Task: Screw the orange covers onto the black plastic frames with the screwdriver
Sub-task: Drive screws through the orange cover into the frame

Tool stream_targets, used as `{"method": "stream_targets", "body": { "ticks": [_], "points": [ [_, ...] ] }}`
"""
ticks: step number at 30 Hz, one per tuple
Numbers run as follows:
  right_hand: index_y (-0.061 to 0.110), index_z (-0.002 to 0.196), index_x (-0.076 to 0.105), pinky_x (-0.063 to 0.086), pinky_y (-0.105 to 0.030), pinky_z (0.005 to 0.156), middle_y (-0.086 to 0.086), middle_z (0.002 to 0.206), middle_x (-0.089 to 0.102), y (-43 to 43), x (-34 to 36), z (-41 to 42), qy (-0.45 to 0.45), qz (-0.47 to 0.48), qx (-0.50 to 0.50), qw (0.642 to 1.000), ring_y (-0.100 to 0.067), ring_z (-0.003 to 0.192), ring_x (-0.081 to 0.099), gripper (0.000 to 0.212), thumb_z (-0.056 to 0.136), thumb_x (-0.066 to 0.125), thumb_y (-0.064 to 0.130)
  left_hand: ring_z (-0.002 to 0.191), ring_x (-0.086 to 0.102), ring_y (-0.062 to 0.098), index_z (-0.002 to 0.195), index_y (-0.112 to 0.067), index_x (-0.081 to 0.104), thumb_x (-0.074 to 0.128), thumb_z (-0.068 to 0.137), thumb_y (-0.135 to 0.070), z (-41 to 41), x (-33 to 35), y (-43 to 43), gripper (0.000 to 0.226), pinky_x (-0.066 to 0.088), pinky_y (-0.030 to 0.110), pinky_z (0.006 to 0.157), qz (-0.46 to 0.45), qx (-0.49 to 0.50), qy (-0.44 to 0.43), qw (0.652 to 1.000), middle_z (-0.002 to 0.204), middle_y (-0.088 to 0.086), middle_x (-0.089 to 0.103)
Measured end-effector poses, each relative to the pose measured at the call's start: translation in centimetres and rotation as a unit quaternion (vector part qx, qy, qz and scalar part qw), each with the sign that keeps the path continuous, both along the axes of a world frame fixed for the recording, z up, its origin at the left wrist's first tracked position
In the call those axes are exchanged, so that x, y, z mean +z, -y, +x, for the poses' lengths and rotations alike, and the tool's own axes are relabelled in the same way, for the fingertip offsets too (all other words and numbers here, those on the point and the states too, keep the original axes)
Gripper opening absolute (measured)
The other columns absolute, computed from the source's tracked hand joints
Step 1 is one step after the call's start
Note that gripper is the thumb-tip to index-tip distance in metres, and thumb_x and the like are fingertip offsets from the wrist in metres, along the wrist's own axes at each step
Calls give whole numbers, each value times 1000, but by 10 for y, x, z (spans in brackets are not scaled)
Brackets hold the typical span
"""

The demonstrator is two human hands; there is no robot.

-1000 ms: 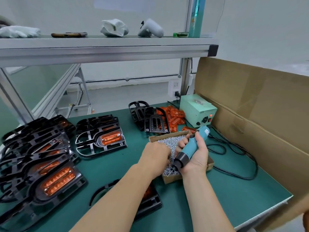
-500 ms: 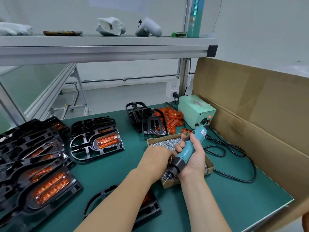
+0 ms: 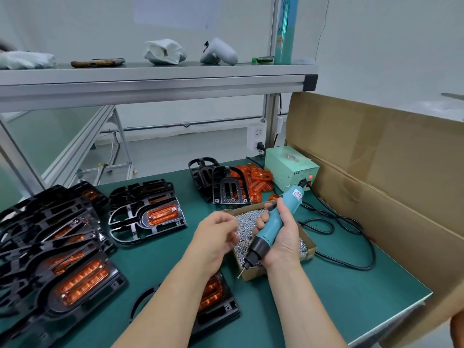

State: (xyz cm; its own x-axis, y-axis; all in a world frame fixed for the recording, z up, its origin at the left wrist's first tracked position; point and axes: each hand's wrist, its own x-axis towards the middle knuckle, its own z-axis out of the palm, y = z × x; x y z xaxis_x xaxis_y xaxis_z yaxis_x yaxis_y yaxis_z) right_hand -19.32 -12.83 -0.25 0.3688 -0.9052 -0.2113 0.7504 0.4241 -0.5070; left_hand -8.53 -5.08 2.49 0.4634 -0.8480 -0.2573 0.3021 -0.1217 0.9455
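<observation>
Screwdriver grip first: right hand wrapped round the teal body, bit slanting down and left over the front wall of the screw box. Left hand beside the screws, fingers curled toward thumb, maybe pinching one; cannot tell. Seat a single screw squarely on the bit before leaving the box. Swing next to the black frame with its orange cover, lying near the front table edge under the left forearm. Hold the tool upright over the hole and press lightly to avoid cross-threading.
</observation>
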Motion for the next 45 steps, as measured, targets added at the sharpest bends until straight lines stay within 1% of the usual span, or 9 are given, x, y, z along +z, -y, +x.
{"method": "stream_targets", "body": {
  "ticks": [4, 7, 9, 13, 18, 23, 29, 40, 45],
  "points": [
    [16, 86, 63, 43, -19, 43, -1, 64, 55, -10, 13, 4, 2, -23, 19, 1000, -11, 48, 50, 27, 82, 76, 39, 63, 50, 14, 93, -1, 57, 56, 91, 2, 9, -1, -28, 4, 54, 27, 58, -56, -4, -283, 958, 70, 9, 57],
    [15, 83, 65, 44, -19, 44, -2, 64, 56, -20, 27, 12, 0, -40, 33, 999, -12, 48, 50, 26, 79, 78, 37, 65, 48, 13, 95, 0, 57, 59, 83, 2, 11, -4, -44, 12, 54, 27, 54, -94, 24, -405, 909, 74, 12, 56],
    [14, 82, 65, 43, -18, 44, -1, 64, 55, -28, 36, 19, 7, -36, 53, 998, -12, 48, 49, 24, 78, 77, 35, 65, 48, 14, 91, 0, 57, 58, 79, 3, 11, -4, -53, 12, 52, 25, 51, -119, 47, -437, 890, 75, 14, 56],
    [14, 80, 65, 40, -18, 44, 0, 63, 55, -43, 44, 30, 15, -23, 86, 996, -11, 47, 49, 19, 82, 75, 30, 58, 49, 15, 82, -2, 58, 55, 76, 0, 15, -10, -72, 7, 43, 18, 43, -118, 73, -422, 896, 74, 14, 57],
    [15, 79, 60, 40, -18, 44, 0, 62, 55, -59, 43, 41, -7, -2, 96, 995, -11, 47, 49, 17, 89, 70, 24, 50, 48, 11, 84, -5, 56, 59, 73, -2, 15, -11, -91, 12, 32, 15, 34, -98, 98, -377, 916, 71, 11, 56],
    [15, 81, 60, 41, -18, 43, 0, 62, 55, -68, 43, 48, -25, 23, 89, 995, -11, 47, 50, 14, 88, 70, 22, 47, 45, 8, 85, -9, 52, 62, 73, 0, 12, -7, -105, 18, 29, 12, 33, -115, 130, -360, 917, 69, 10, 54],
    [17, 84, 60, 43, -19, 41, 2, 64, 59, -72, 45, 54, -39, 26, 84, 995, -9, 48, 53, 13, 88, 71, 23, 49, 42, 7, 80, -8, 54, 60, 83, 1, 11, -1, -112, 11, 33, 12, 35, -110, 131, -314, 934, 68, 8, 55],
    [19, 87, 61, 43, -19, 41, 2, 65, 62, -74, 49, 59, -43, 12, 77, 996, -7, 48, 54, 13, 88, 73, 24, 46, 36, 6, 81, -9, 54, 68, 76, -6, 10, 2, -118, 15, 26, 15, 30, -95, 102, -326, 935, 65, 3, 50],
    [19, 86, 61, 43, -19, 43, 2, 66, 63, -73, 47, 63, -44, 19, 81, 996, -8, 49, 55, 14, 88, 74, 24, 43, 42, 6, 78, -5, 56, 67, 71, 1, 12, 5, -120, 15, 30, 13, 32, -87, 124, -326, 933, 64, 6, 54]
  ]
}}
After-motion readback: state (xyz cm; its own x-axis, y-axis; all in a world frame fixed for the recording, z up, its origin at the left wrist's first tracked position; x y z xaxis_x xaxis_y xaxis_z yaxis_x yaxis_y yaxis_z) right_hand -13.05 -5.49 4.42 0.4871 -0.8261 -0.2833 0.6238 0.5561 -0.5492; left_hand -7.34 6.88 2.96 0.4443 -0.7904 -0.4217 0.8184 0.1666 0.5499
